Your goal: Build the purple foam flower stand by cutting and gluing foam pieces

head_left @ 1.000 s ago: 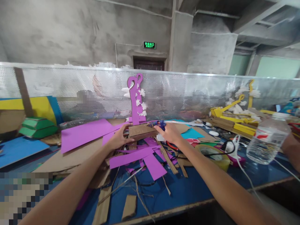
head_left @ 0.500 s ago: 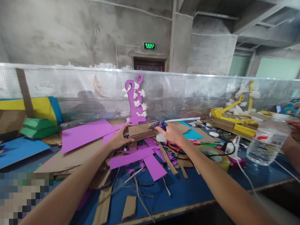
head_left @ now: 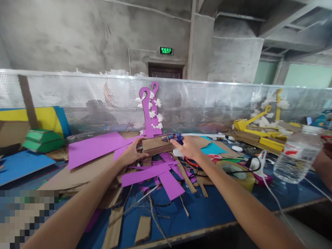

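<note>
My left hand [head_left: 132, 152] is closed on the left end of a small brown cardboard box [head_left: 155, 148], fingers behind and thumb along the front. In my right hand [head_left: 188, 147] is a blue glue gun [head_left: 176, 139], its nozzle over the top of the box. A long white glue stick [head_left: 204, 135] sticks out to the right from the gun's back. Behind the box stand two purple hooked cutouts [head_left: 147, 116] with white tufts on them. Purple strips [head_left: 147, 174] and cardboard scraps [head_left: 143, 229] lie in front of the box.
A purple sheet [head_left: 94, 150] and a green faceted box [head_left: 43, 140] lie left. Right are a roll of tape [head_left: 245, 178], a water bottle [head_left: 297, 155], a pink power strip [head_left: 261, 178] with cords, and yellow pieces [head_left: 271, 142]. A perforated metal screen [head_left: 197, 103] closes the back.
My right hand has shifted the glue gun slightly left along the top of the box. My left hand and the box have hardly moved.
</note>
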Tool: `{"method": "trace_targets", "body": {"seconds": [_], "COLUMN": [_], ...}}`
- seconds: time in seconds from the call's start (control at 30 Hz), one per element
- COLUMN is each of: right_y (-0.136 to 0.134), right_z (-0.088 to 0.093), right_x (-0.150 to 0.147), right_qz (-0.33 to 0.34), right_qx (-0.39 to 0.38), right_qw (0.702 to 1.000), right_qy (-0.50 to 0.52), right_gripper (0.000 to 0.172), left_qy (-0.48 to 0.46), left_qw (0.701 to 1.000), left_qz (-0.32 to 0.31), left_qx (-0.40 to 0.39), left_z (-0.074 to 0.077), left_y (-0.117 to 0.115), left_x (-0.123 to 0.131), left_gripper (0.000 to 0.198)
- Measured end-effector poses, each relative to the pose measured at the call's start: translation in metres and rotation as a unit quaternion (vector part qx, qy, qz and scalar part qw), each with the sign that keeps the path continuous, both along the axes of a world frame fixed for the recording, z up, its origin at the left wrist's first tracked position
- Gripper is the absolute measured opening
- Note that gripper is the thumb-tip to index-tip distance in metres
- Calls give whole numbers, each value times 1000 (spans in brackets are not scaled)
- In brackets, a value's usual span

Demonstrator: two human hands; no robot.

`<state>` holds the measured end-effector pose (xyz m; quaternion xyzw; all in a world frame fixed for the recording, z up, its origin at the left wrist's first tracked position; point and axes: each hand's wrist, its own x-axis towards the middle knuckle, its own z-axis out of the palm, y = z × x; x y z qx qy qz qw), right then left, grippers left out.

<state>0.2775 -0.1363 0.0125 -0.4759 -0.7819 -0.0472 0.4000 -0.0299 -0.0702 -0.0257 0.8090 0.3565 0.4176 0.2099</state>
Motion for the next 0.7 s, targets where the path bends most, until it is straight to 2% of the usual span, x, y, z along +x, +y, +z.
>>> {"method": "trace_targets", "body": {"seconds": [0.3, 0.53, 0.7], "right_y": [14, 11, 10], "right_z": [-5, -4, -2], "right_x": [12, 9, 9], "right_qz": [-92, -92, -93], "right_qx": [4, 12, -13], "right_qw": [996, 995, 995], "right_qy": [-4, -26, -42], "right_gripper": [48, 45, 47], "left_qy": [1, 6, 0], "left_qw": [1000, 1000, 1000], "left_qz": [-16, -11, -13], "left_qx": [10, -3, 6], "left_z": [0, -1, 0], "left_y": [1, 3, 4], "left_x": [-1, -2, -2], "left_gripper": [85, 82, 83]}}
